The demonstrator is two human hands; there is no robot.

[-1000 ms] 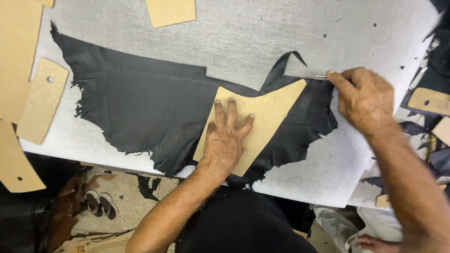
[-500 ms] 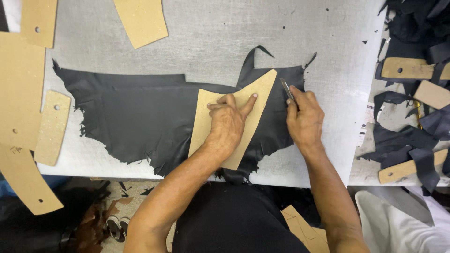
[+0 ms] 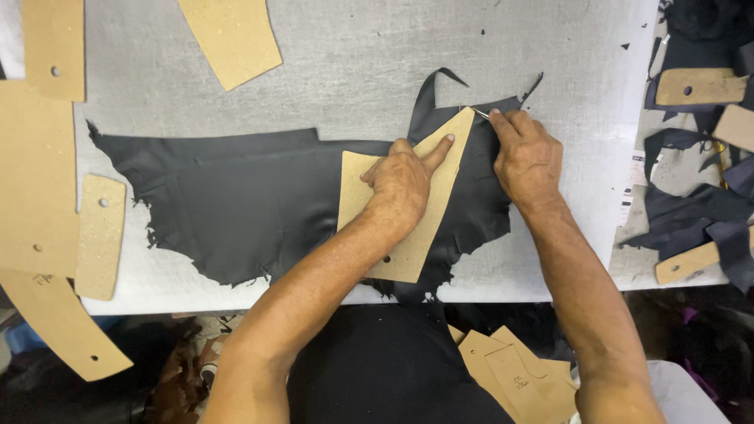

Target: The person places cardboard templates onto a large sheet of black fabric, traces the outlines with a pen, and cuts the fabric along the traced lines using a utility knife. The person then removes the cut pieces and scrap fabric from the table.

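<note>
A black leather hide (image 3: pixel 236 204) lies spread on the grey cutting table (image 3: pixel 361 63). A tan cardboard pattern (image 3: pixel 428 212) rests on the hide's right part. My left hand (image 3: pixel 400 180) presses down on the pattern, index finger stretched toward its top corner. My right hand (image 3: pixel 526 153) grips a thin metal knife (image 3: pixel 479 113), its tip at the pattern's upper right corner. A narrow leather strip (image 3: pixel 432 90) curls up just above that corner.
Several tan cardboard patterns lie at the left (image 3: pixel 47 196) and top (image 3: pixel 232 39). Black leather scraps and more patterns (image 3: pixel 699 86) pile at the right. Loose patterns (image 3: pixel 510 369) sit below the table's front edge.
My right hand with the knife has moved up along the pattern's right edge to its top corner. My left hand keeps pressing the pattern, finger now extended upward.
</note>
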